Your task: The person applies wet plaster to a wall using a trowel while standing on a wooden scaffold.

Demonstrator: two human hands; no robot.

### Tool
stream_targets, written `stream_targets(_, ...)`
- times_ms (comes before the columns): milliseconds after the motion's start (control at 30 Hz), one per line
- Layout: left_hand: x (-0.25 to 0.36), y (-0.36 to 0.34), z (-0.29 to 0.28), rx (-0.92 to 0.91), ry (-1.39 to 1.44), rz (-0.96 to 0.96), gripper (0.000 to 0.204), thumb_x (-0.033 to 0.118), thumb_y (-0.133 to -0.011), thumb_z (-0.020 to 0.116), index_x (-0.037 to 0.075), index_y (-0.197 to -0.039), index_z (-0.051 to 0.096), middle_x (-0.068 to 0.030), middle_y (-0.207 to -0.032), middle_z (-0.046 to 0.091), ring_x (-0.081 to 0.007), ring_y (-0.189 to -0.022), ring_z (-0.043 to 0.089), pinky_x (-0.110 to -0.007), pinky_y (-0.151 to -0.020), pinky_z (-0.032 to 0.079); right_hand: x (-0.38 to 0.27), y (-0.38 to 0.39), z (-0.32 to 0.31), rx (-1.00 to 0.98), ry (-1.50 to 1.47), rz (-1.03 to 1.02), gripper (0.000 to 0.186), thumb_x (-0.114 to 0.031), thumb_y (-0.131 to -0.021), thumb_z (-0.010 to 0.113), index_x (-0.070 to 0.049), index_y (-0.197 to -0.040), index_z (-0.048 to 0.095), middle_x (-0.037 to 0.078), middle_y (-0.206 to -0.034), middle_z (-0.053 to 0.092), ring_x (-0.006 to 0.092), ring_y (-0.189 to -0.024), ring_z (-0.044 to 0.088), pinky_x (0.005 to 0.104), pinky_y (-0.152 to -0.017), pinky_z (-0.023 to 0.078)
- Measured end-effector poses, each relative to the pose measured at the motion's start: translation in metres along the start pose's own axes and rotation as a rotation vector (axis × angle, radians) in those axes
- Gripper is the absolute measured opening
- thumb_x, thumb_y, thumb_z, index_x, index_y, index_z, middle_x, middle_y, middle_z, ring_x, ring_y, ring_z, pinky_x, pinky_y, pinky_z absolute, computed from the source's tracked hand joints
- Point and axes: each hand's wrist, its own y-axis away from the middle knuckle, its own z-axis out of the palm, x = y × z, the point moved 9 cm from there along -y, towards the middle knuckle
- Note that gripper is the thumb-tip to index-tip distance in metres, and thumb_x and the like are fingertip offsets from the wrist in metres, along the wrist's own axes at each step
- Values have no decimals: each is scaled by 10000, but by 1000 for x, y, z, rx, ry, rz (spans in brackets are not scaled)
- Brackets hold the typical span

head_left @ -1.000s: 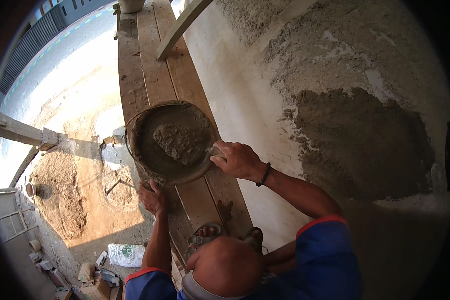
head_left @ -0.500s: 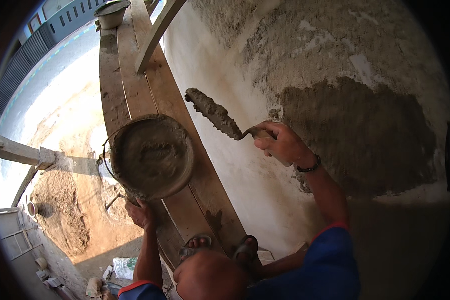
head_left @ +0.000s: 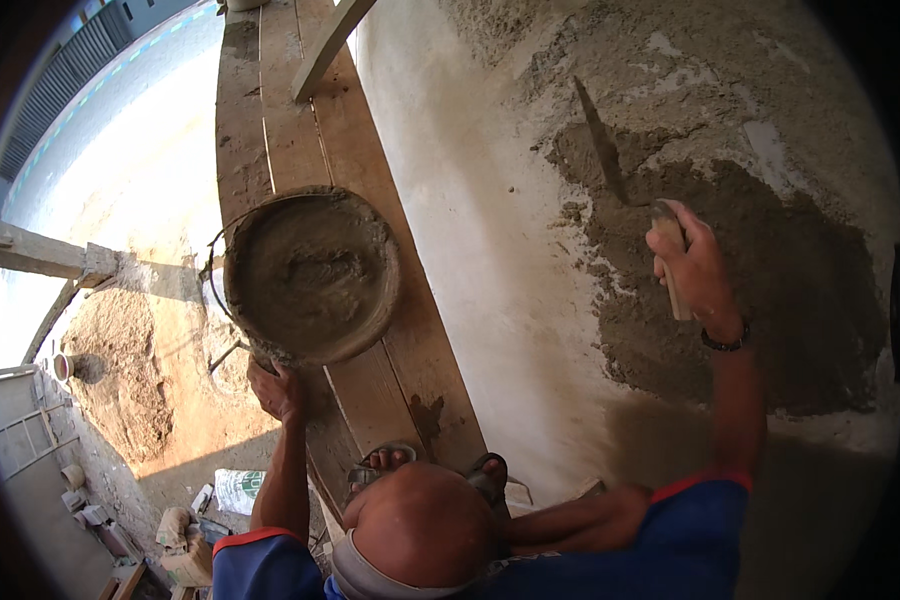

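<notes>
My right hand (head_left: 692, 262) is closed around the wooden handle of a trowel (head_left: 602, 145). The blade is seen nearly edge-on, over the upper left part of a dark, wet mortar patch (head_left: 770, 300) on the wall. At the near left side of a round bucket (head_left: 391, 250), my left hand (head_left: 278, 392) grips its lower edge, with some fingers hidden beneath. Grey mortar (head_left: 310, 275) fills the bucket, its surface hollowed in the middle. A thin wire handle hangs at the bucket's left side.
The bucket is on a plank platform (head_left: 410, 385) alongside the wall (head_left: 450, 250). A slanting wooden post (head_left: 332, 45) crosses the planks farther off. Below on the left are a sand heap (head_left: 125, 370), a beam (head_left: 40, 255) and a white sack (head_left: 238, 490).
My right hand has moved right and up to the wall, with the trowel turned steeper. The thick mortar load on its blade is gone, and fresh mortar shows beside it. My left hand stays at the bucket.
</notes>
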Motion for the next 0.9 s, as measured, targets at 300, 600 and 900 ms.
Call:
stream_targets(300, 12, 1, -5, -43, 11, -50, 602, 443, -949, 557, 3, -1350, 469, -220, -1275, 553, -409, -1181, 533, -485, -980, 438, -124, 5, 233, -37, 983, -784, 212, -99, -881, 586, -48, -1083, 625, 153, -796, 633, 308, -819, 674, 405, -704, 548)
stream_targets(600, 21, 6, -6, -65, 66, -79, 645, 492, -922, 584, 18, -1348, 485, -204, -1249, 562, -396, -1156, 540, -472, -975, 432, -104, -6, 332, -557, 464, -669, 323, -215, -868, 589, -38, -1134, 635, 252, -859, 676, 394, -810, 679, 484, -694, 557)
stream_targets(900, 18, 1, -15, -88, 66, -71, 641, 472, -925, 582, 9, -1355, 475, -209, -1259, 555, -402, -1172, 525, -474, -987, 423, -81, 4, 309, -352, 322, -611, 425, -254, -858, 648, -65, -1235, 595, 203, -953, 700, 378, -858, 683, 472, -763, 558)
